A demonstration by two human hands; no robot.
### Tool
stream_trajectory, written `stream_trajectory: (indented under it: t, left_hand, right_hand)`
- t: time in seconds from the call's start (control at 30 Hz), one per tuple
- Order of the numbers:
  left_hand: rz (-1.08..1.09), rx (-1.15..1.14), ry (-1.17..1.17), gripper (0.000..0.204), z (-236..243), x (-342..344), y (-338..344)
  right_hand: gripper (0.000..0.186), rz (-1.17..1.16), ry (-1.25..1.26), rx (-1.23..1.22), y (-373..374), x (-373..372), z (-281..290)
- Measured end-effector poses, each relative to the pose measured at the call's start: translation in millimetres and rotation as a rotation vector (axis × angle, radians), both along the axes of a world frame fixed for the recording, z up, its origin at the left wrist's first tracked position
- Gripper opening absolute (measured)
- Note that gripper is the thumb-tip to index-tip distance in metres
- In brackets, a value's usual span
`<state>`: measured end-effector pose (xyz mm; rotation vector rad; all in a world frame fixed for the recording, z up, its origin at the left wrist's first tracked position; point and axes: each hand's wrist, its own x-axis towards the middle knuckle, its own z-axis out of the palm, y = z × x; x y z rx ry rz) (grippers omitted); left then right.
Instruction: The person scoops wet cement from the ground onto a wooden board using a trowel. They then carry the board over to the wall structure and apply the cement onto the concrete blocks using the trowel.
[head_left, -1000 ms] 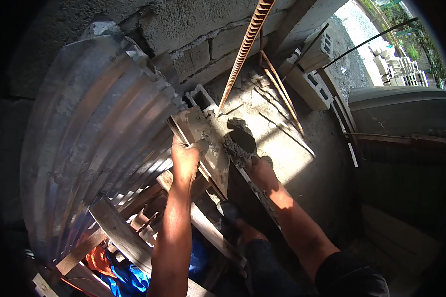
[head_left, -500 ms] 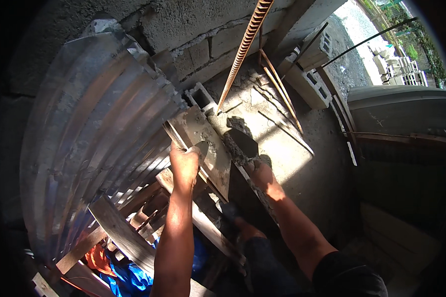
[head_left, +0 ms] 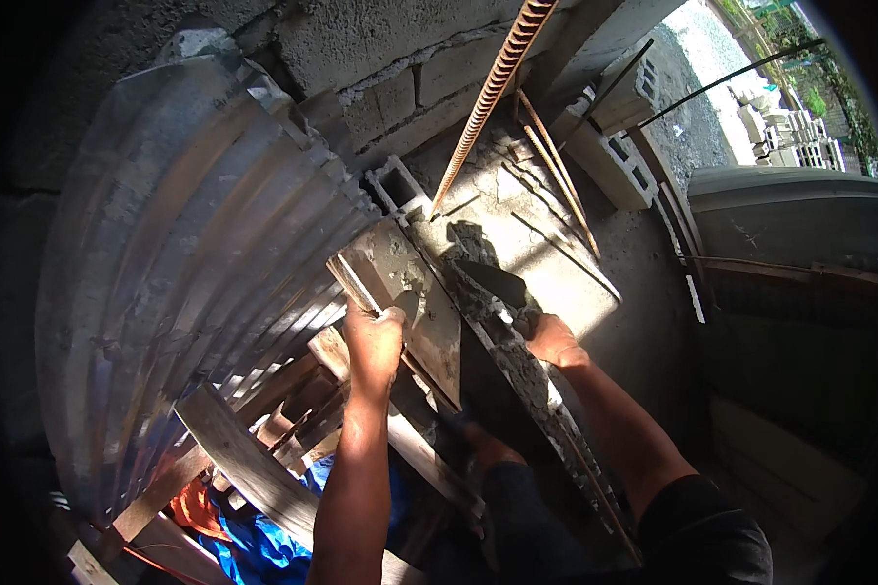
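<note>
While left grip [head_left: 373,341] tight on board [head_left: 433,330] edge — trowel [head_left: 507,291] in right grip [head_left: 554,341], blade [head_left: 492,280] beyond.

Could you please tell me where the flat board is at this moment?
In the head view, the flat board is just left of centre, gripped by the left hand, between the corrugated metal sheet and the rough grey ledge.

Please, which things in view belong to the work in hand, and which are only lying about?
Apparently in use:
- flat board, in left hand
- trowel, in right hand
- mortared ledge

Seemingly lying about:
- blue sheet
- orange cloth
- distant pale blocks
</note>
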<state>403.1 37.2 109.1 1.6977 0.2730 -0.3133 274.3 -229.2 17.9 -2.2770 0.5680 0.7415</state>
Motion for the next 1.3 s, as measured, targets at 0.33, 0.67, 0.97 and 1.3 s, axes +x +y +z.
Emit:
stream_trajectory:
  t: [0.33, 0.67, 0.97, 1.3]
  left_hand:
    - [0.072, -0.112, 0.049, 0.035, -27.2, 22.5, -10.9]
    - [-0.031, 0.296, -0.184, 0.029, -21.1, 48.7, -37.8]
    - [-0.096, 0.147, -0.075, 0.039, 18.7, 36.7, -12.7]
    - [0.438, -0.084, 0.227, 0.038, 97.4, -128.5, 112.4]
  right_hand:
    - [0.036, 0.086, 0.174, 0.115, 55.3, 82.7, -42.7]
    - [0.038, 0.190, -0.275, -0.109, 9.5, 131.5, -89.3]
    - [0.031, -0.215, -0.423, 0.205, -13.6, 28.0, -22.4]
    - [0.038, 0.289, 0.175, -0.120, -36.8, 26.2, -37.1]
